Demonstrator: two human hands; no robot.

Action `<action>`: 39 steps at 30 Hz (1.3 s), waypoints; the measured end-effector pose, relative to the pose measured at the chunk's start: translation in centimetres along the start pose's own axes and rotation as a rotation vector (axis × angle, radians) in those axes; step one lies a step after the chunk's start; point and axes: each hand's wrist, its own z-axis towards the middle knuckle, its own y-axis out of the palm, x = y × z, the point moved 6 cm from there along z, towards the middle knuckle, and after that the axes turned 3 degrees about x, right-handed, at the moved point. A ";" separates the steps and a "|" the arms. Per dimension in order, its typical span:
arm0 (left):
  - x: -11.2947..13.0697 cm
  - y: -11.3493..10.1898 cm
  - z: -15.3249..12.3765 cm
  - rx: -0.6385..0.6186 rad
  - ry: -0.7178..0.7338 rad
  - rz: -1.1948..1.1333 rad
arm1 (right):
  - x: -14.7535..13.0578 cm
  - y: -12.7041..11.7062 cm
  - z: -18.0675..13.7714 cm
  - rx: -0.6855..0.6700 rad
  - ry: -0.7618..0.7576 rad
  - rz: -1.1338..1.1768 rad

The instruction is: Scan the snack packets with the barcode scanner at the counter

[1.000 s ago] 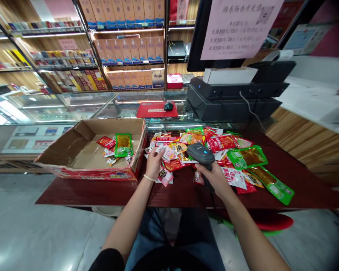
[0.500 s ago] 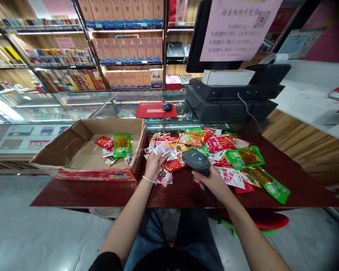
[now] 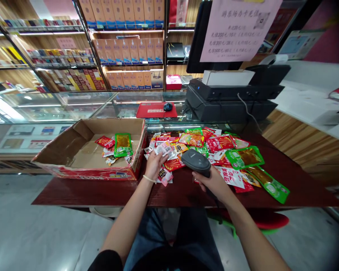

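My left hand (image 3: 153, 165) is closed on a small pink-and-white snack packet (image 3: 165, 149), lifted a little above the pile with its barcode side up. My right hand (image 3: 214, 182) grips a dark grey barcode scanner (image 3: 196, 161), whose head points left toward that packet. Beneath both hands lies a heap of red, green and orange snack packets (image 3: 220, 150) on a dark red table (image 3: 96, 192). An open cardboard box (image 3: 84, 150) to the left holds several packets, among them a green one (image 3: 123, 145).
Behind the table stands a glass counter (image 3: 59, 105) with a red mouse pad (image 3: 156, 110) and mouse. A black cash register and printer (image 3: 231, 94) sit at the back right under a pink notice (image 3: 238, 28). Shelves of boxed goods (image 3: 124, 45) fill the back wall.
My left hand has raised the small packet off the pile and turned it up. My right hand has brought the scanner left and a little lower, closer to the packet.
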 end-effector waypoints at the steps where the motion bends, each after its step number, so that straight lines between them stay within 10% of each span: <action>1: -0.1 0.0 0.0 -0.001 -0.001 -0.002 | 0.0 0.0 0.0 0.006 -0.001 0.023; 7: 1.4 1.8 -0.9 0.018 0.030 0.041 | 0.1 -1.1 0.2 0.080 -0.038 0.052; 13: 9.6 4.1 -2.8 -0.032 0.248 0.194 | -2.2 -0.9 0.7 0.046 -0.077 0.045; 21: 21.9 -4.6 -2.4 0.219 0.577 0.770 | -3.8 2.4 1.3 -0.068 -0.134 0.156; 29: 22.2 -7.5 -2.7 0.220 0.565 0.832 | -3.5 3.4 1.7 -0.079 -0.142 0.146; 39: 19.5 0.7 -7.4 0.106 0.819 1.171 | -3.1 1.5 0.7 -0.038 -0.094 0.183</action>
